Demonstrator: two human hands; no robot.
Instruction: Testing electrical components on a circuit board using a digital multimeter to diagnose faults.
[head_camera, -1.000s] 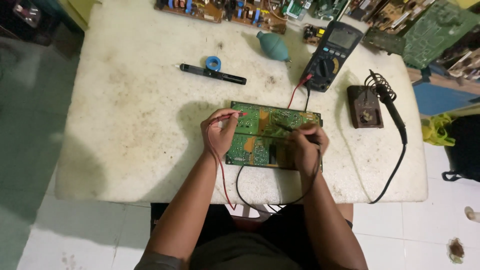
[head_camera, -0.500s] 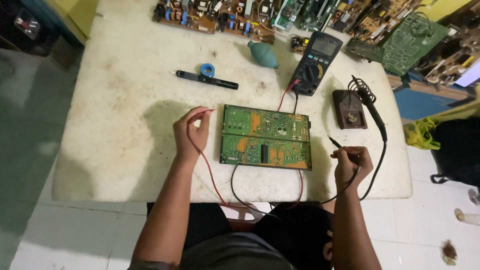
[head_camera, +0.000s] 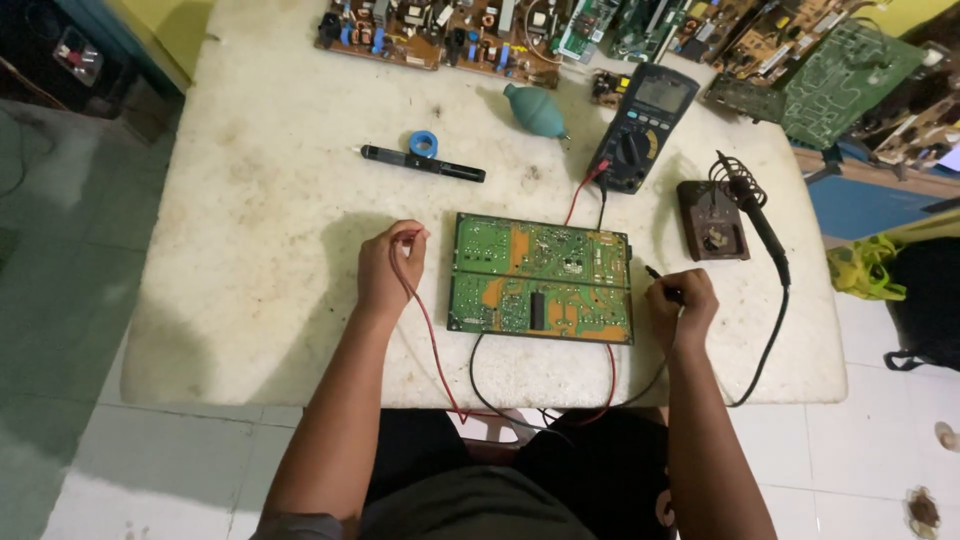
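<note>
A green circuit board (head_camera: 542, 277) lies flat between both hands, long axis left-right, the left hand (head_camera: 385, 268) pinching a red probe (head_camera: 400, 262) and the right hand (head_camera: 682, 303) pinching a black probe (head_camera: 660, 277), both just beside its ends.

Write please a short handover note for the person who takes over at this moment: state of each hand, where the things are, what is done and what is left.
Left hand: closed on the red probe lead, left of the green circuit board, off the board.
Right hand: closed on the black probe, right of the board, tip off the board.
Board lies flat on the white table, solder side up. Multimeter stands behind it, both leads plugged in. Soldering iron rests in its stand at right, untouched.
Done: probes in hand, meter connected.
Left: neither probe touches the board now; no reading can be seen on the meter.
</note>
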